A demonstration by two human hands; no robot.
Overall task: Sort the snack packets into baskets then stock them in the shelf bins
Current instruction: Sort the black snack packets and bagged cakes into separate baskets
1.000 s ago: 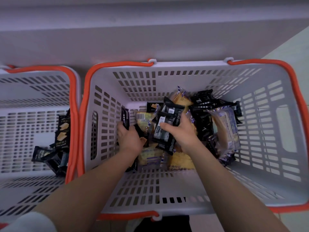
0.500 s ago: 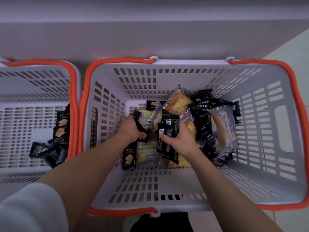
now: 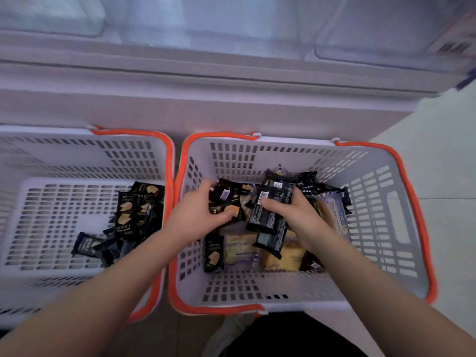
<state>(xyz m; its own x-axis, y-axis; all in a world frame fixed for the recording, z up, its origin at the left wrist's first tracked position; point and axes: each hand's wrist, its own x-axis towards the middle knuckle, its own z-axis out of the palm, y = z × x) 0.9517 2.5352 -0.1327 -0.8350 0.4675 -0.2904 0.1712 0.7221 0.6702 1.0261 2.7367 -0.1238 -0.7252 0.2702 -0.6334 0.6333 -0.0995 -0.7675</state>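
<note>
Floor-level sorting is partway: black packets (image 3: 128,215) fill the nine-o'clock basket (image 3: 168,161), while both hands' fingers (image 3: 221,217) pinch more from the mixed basket (image 3: 401,171).

Two white baskets with orange rims, one on the left (image 3: 38,161) and one on the right (image 3: 381,181), sit side by side; two hands, left (image 3: 192,219) and right (image 3: 296,215), reach into the right one; the heaped black and yellow snack packets overlap too much to count
</note>
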